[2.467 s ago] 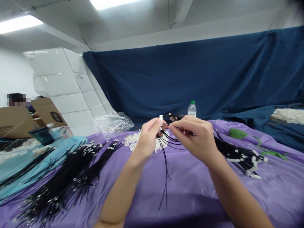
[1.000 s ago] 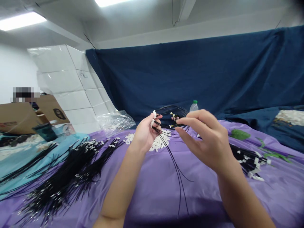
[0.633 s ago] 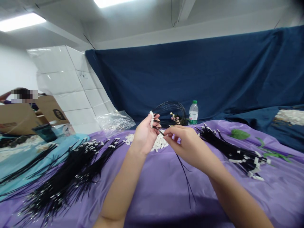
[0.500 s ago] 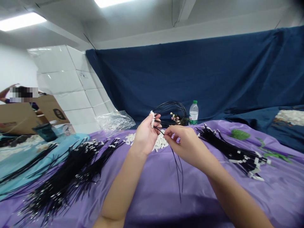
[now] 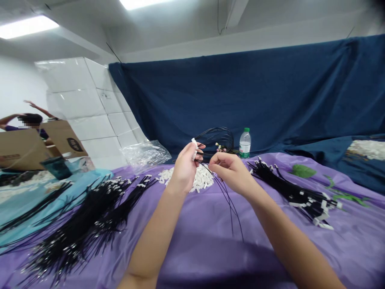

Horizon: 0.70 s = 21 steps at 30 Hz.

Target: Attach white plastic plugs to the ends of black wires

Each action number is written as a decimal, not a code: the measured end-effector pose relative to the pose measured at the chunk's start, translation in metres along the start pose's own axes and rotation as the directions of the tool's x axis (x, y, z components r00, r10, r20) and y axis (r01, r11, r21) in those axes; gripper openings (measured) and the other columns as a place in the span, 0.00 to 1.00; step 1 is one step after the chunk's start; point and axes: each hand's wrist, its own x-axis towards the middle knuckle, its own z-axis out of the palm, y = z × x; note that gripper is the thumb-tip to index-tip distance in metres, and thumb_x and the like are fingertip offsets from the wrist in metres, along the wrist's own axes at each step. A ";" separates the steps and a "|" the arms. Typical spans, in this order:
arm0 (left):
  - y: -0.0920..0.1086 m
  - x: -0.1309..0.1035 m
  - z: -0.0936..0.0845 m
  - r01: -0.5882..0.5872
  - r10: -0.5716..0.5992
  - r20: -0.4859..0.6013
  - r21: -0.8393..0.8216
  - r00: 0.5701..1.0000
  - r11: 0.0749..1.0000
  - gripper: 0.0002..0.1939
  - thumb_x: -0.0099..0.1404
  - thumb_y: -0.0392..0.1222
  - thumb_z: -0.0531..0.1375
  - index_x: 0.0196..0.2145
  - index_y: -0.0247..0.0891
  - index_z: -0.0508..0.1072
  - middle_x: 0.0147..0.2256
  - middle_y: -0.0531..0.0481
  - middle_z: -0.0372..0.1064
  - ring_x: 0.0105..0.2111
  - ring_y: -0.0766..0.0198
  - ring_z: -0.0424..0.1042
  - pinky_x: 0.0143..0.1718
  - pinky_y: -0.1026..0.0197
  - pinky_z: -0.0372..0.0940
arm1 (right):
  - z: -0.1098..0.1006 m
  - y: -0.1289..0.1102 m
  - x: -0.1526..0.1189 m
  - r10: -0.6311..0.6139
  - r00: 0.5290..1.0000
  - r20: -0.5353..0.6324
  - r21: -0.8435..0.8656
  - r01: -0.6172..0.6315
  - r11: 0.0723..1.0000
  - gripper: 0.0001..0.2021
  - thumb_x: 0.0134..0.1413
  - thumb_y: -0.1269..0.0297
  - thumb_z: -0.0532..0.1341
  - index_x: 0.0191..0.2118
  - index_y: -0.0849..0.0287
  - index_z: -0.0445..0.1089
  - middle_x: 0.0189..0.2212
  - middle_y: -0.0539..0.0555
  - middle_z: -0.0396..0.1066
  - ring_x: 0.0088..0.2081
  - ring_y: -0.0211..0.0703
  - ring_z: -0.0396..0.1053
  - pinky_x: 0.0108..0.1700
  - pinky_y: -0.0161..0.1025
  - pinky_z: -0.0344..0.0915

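Note:
My left hand [image 5: 185, 166] is closed around a bunch of thin black cords [image 5: 224, 129] that loop up and over to the right. White end pieces [image 5: 194, 143] stick out between its thumb and fingers. Loose cord ends hang down from it over the purple cloth. Just to the right, my right hand [image 5: 230, 170] has its thumb and fingers curled together near these cords; whatever it pinches is too small or hidden to make out. Beneath the hands lies a pile of small white plastic pieces [image 5: 202, 180], partly covered by my left hand.
Bundles of black cords with white ends lie at left [image 5: 81, 212] and right [image 5: 288, 188] on the purple cloth [image 5: 204, 249]. Behind stand a water bottle [image 5: 245, 143], a clear plastic bag [image 5: 147, 154] and white cartons [image 5: 81, 96]. A person is beyond a cardboard box [image 5: 21, 148].
My right hand has shifted slightly up and away from my left hand, and the hanging cord ends have swung right. The far person's arm has risen.

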 end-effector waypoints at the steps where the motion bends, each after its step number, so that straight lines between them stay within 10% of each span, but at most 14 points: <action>1: -0.001 0.001 0.000 -0.010 0.010 0.001 0.008 1.000 1.000 0.07 0.64 0.41 0.58 0.33 0.34 0.72 0.32 0.50 0.68 0.22 0.76 0.60 0.24 0.69 0.52 | 0.001 0.001 0.001 0.002 1.000 -0.012 0.027 -0.002 1.000 0.05 0.49 0.66 0.59 0.26 0.61 0.65 0.19 0.44 0.59 0.20 0.30 0.55 0.21 0.30 0.51; 8: -0.006 0.008 -0.005 -0.112 0.112 0.005 0.081 0.994 0.990 0.08 0.64 0.41 0.57 0.32 0.33 0.72 0.31 0.50 0.68 0.24 0.74 0.60 0.29 0.68 0.57 | -0.001 0.003 0.005 0.042 0.990 0.136 0.408 -0.094 0.908 0.11 0.52 0.62 0.62 0.42 0.58 0.65 0.22 0.43 0.64 0.16 0.29 0.58 0.19 0.30 0.54; 14: -0.004 0.012 -0.009 -0.053 0.054 -0.010 0.071 0.998 0.996 0.09 0.64 0.43 0.58 0.33 0.33 0.72 0.28 0.52 0.65 0.22 0.74 0.60 0.26 0.68 0.58 | -0.027 -0.002 0.005 0.030 0.955 0.296 0.624 -0.217 0.750 0.06 0.52 0.65 0.62 0.35 0.61 0.71 0.28 0.49 0.69 0.22 0.32 0.67 0.25 0.32 0.66; 21: 0.003 0.010 -0.010 -0.010 0.011 -0.012 0.039 1.000 0.999 0.09 0.64 0.44 0.59 0.34 0.34 0.71 0.28 0.52 0.63 0.22 0.74 0.58 0.25 0.68 0.61 | -0.052 -0.004 0.005 -0.120 0.973 -0.198 0.547 0.211 0.810 0.08 0.57 0.57 0.62 0.39 0.54 0.72 0.25 0.46 0.63 0.19 0.29 0.61 0.23 0.30 0.63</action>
